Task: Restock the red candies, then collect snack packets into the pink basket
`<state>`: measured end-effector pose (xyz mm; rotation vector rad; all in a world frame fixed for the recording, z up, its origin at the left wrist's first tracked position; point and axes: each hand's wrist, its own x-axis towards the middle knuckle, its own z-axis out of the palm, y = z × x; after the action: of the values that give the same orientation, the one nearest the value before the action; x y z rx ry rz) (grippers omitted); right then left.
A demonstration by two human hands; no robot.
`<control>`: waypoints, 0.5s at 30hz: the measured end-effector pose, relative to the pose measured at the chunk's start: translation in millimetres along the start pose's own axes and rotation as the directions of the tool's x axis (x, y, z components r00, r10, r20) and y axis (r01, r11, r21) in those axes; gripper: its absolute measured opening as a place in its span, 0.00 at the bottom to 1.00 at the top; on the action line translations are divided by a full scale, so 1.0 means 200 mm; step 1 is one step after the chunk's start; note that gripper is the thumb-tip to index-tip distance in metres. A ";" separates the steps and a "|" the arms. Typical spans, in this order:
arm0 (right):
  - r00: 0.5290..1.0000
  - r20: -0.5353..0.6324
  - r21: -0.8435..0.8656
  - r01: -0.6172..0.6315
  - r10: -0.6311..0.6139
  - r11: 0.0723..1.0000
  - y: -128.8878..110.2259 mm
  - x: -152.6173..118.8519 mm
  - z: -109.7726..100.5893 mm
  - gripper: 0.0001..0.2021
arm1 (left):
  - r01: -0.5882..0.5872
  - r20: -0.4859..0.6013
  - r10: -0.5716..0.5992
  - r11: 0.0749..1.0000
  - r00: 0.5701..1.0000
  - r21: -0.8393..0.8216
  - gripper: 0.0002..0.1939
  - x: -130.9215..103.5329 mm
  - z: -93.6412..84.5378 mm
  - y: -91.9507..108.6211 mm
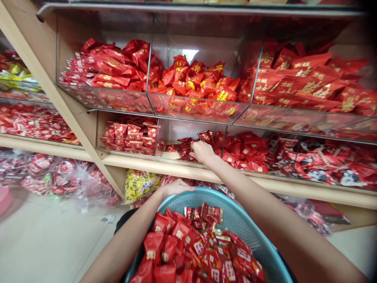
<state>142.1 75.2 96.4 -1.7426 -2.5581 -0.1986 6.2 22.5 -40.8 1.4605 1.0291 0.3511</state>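
A turquoise plastic basket (235, 205) in front of me holds many red wrapped candies (176, 239), some plain red with gold print and some shiny and patterned. My left hand (178, 187) is closed over its far rim. My right hand (203, 152) reaches into a low clear bin, fingers curled down among dark red shiny candy packets (185, 147). Its fingertips are partly hidden, and the packets touch them. One dark packet (206, 136) lies just behind that hand. The pale bottom of the bin shows left of the packets.
Clear bins of red candy line the shelves, including gold-printed packets (194, 80) above and smaller packets (132, 135) at the left. A wooden upright (55, 84) divides the shelving. Below stand a yellow bag (141, 184) and plastic bags of candy (85, 182) on the floor.
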 end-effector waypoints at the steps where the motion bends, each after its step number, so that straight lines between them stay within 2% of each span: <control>1: 1.000 0.006 -0.006 -0.011 0.011 1.000 0.00 0.01 0.01 0.11 | 0.000 -0.002 0.000 1.000 1.000 -0.008 0.28 0.00 0.00 0.00; 7: 0.999 -0.030 -0.017 -0.043 0.043 0.999 -0.01 0.01 0.01 0.15 | -0.011 -0.004 0.011 0.999 1.000 -0.036 0.27 -0.01 0.00 0.00; 15: 0.979 -0.197 -0.011 -0.059 0.056 0.998 0.01 -0.08 -0.11 0.16 | 0.001 0.003 -0.001 0.999 1.000 -0.033 0.26 -0.02 0.00 0.01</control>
<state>149.6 59.4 116.6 -1.7054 -2.3713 -0.3711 4.8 20.4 -38.2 1.4300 1.0169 0.3631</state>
